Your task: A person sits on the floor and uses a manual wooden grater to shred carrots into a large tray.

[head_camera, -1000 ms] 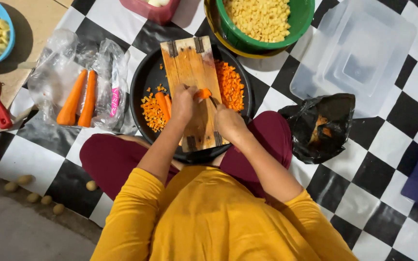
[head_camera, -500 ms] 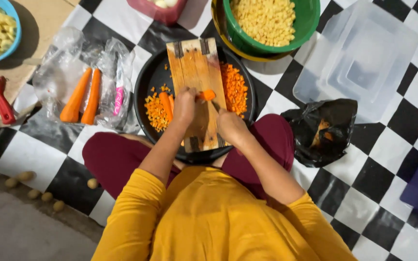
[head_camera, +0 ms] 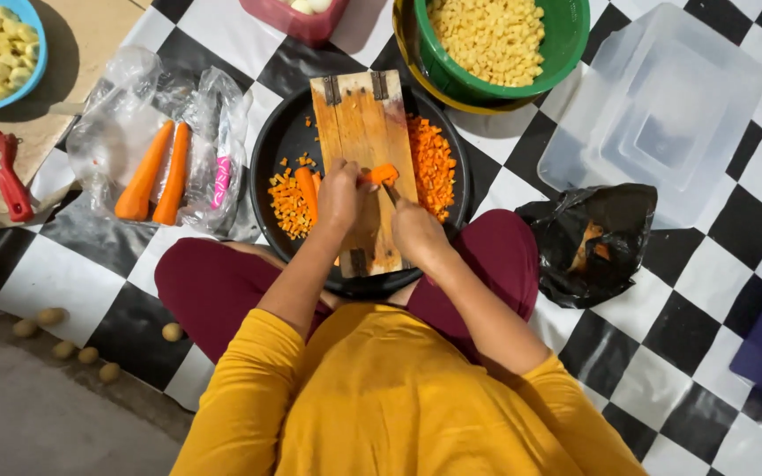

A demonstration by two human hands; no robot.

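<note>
Orange carrot piece sits on the wooden cutting board, just beyond your left hand, whose fingers curl closed on it to keep it steady. Your right hand is closed around a knife handle; the blade is mostly hidden, pointing toward the piece. The board lies across a black round tray, so the diced carrot collects on both sides of your hands. Two whole carrots wait on a clear bag further left.
</note>
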